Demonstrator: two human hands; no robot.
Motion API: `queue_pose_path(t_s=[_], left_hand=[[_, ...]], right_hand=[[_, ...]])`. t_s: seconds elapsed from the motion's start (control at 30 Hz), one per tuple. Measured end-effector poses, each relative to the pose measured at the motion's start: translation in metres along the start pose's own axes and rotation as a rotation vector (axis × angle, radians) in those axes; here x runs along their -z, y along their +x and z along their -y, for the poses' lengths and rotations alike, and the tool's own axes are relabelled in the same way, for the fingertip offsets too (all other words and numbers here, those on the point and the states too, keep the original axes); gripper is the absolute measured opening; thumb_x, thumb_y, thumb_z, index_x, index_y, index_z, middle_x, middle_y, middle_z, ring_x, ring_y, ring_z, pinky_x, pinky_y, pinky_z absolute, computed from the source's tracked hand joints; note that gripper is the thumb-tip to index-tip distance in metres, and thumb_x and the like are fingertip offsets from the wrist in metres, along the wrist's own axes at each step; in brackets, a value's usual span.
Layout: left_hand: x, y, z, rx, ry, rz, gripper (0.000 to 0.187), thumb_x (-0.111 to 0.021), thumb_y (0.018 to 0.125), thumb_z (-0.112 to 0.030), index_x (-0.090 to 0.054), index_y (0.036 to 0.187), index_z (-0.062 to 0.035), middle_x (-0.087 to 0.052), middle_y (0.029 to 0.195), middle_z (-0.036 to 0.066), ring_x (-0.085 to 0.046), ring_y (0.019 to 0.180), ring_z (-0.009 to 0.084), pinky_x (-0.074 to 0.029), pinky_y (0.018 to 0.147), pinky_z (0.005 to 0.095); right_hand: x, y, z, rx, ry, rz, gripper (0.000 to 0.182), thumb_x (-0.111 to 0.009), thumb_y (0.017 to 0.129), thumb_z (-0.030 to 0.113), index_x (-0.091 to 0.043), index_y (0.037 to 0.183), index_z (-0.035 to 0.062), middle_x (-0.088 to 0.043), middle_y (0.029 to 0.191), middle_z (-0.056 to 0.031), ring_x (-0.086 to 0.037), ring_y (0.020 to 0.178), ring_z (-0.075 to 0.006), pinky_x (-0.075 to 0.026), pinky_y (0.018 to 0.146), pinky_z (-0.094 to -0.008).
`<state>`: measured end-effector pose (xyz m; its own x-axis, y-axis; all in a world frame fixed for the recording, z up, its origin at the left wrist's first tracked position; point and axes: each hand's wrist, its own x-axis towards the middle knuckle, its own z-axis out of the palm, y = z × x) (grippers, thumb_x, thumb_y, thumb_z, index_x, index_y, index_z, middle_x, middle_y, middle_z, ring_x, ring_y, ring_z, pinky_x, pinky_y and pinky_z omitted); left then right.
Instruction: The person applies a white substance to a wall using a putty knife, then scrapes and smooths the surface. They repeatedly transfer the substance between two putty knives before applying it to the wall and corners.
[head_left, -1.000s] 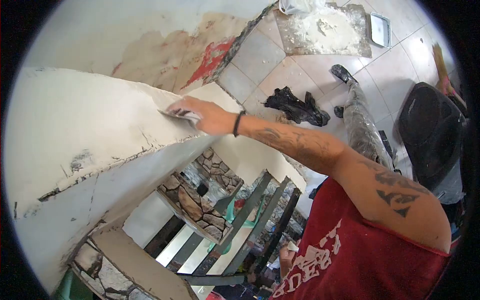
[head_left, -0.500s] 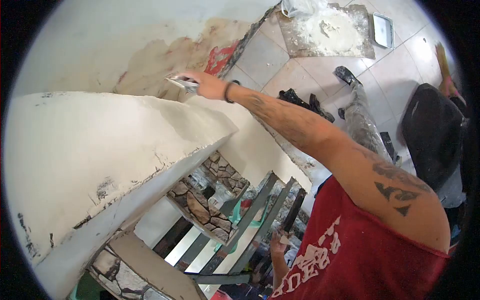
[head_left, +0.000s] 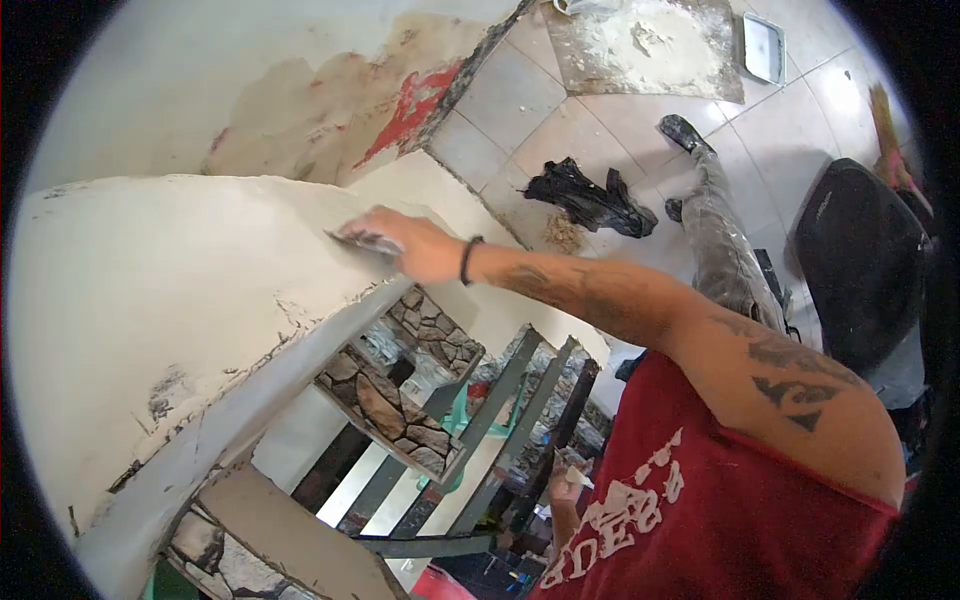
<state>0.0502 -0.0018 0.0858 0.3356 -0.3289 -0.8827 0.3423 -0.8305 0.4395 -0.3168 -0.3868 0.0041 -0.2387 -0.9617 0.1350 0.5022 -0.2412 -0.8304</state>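
My right hand is closed around a flat metal scraper. The scraper lies against the top of a cream-plastered ledge, near where it meets the stained wall. Lower down, beside my red shirt, my left hand is partly visible and closed around a small pale object that I cannot make out clearly. Dark cracks and scuffs mark the ledge's lower edge.
A black plastic bag lies on the tiled floor. Beyond it are a board with white powder and a tray. A black chair stands right. Stone-faced blocks and dark slats are below.
My right hand has moved down with the scraper, from beside the stained wall onto the plastered ledge. The view has shifted slightly, and more of the black bag shows.
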Motion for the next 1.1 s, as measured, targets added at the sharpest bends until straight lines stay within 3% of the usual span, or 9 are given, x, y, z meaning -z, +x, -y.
queue_pose_path(t_s=[0.13,0.23,0.27,0.33,0.4,0.47,0.63,0.7,1.1], left_hand=[[-0.003,0.003,0.002,-0.001,-0.003,0.006,0.034,-0.065,0.079,-0.021,-0.048,0.103,-0.0045,-0.05,0.072,0.006,-0.053,0.071,0.0216,-0.047,0.068,0.0403],[-0.007,0.005,-0.003,-0.004,0.004,0.012,0.034,-0.065,0.079,-0.021,-0.048,0.103,-0.0045,-0.05,0.072,0.006,-0.053,0.07,0.0215,-0.047,0.068,0.0402],[-0.009,0.006,-0.004,-0.006,0.002,0.016,0.034,-0.065,0.079,-0.021,-0.048,0.103,-0.0045,-0.05,0.071,0.006,-0.053,0.07,0.0215,-0.047,0.068,0.0401],[-0.011,0.009,-0.005,-0.005,-0.006,0.023,0.034,-0.065,0.079,-0.021,-0.048,0.103,-0.0045,-0.05,0.071,0.006,-0.053,0.07,0.0214,-0.047,0.068,0.0401],[-0.013,0.01,-0.005,-0.008,-0.006,0.033,0.034,-0.065,0.079,-0.021,-0.048,0.103,-0.0045,-0.05,0.071,0.006,-0.053,0.07,0.0213,-0.047,0.068,0.04],[-0.014,0.01,-0.008,-0.007,-0.007,0.035,0.034,-0.065,0.079,-0.021,-0.048,0.103,-0.0045,-0.05,0.071,0.006,-0.053,0.07,0.0213,-0.047,0.068,0.0399],[-0.008,0.009,-0.005,-0.002,-0.011,0.043,0.033,-0.065,0.079,-0.021,-0.048,0.102,-0.0045,-0.05,0.07,0.006,-0.052,0.069,0.0211,-0.047,0.068,0.0397],[-0.004,0.009,-0.003,-0.001,-0.02,0.039,0.033,-0.065,0.079,-0.021,-0.048,0.102,-0.0046,-0.05,0.07,0.005,-0.052,0.069,0.0211,-0.047,0.068,0.0397],[-0.004,0.032,0.005,0.009,-0.074,0.096,0.032,-0.065,0.079,-0.021,-0.048,0.101,-0.0046,-0.049,0.068,0.005,-0.052,0.068,0.0207,-0.047,0.067,0.0392]], right_hand=[[0.005,-0.053,0.021,-0.071,0.025,0.137,0.065,-0.045,0.064,-0.013,-0.045,0.123,0.0141,-0.046,0.126,-0.0097,-0.046,0.117,-0.0263,-0.038,0.098,-0.0349],[0.02,-0.073,0.008,0.149,0.086,0.231,0.064,-0.045,0.065,-0.012,-0.043,0.125,0.0111,-0.046,0.126,-0.0102,-0.045,0.118,-0.0255,-0.037,0.098,-0.0348],[0.027,-0.069,0.001,0.175,0.015,0.134,0.062,-0.045,0.068,-0.012,-0.043,0.125,0.0101,-0.047,0.125,-0.0105,-0.045,0.117,-0.0251,-0.037,0.097,-0.0344],[0.046,-0.051,-0.027,0.233,-0.129,-0.055,0.057,-0.045,0.072,-0.01,-0.043,0.126,0.0083,-0.048,0.124,-0.0109,-0.047,0.116,-0.0242,-0.038,0.096,-0.0336],[0.058,-0.01,-0.061,-0.04,-0.006,-0.105,0.049,-0.044,0.079,-0.006,-0.044,0.125,0.0074,-0.052,0.119,-0.0115,-0.049,0.112,-0.023,-0.039,0.094,-0.0329],[0.059,0.035,-0.081,0.108,-0.064,-0.127,0.046,-0.047,0.08,-0.001,-0.045,0.125,0.0099,-0.055,0.114,-0.0112,-0.052,0.108,-0.0224,-0.04,0.091,-0.0322],[0.024,0.098,-0.067,-0.119,0.001,-0.047,0.055,-0.043,0.074,-0.007,-0.044,0.125,0.0134,-0.056,0.113,-0.012,-0.052,0.107,-0.0253,-0.04,0.09,-0.033],[0.003,0.106,-0.064,-0.007,-0.019,-0.08,0.056,-0.043,0.071,-0.006,-0.045,0.124,0.0143,-0.056,0.113,-0.0125,-0.053,0.105,-0.029,-0.042,0.088,-0.0358],[-0.009,-0.025,0.007,-0.06,-0.011,-0.004,0.067,-0.046,0.064,-0.014,-0.045,0.124,0.0157,-0.05,0.123,-0.009,-0.048,0.114,-0.0264,-0.039,0.096,-0.0353]])
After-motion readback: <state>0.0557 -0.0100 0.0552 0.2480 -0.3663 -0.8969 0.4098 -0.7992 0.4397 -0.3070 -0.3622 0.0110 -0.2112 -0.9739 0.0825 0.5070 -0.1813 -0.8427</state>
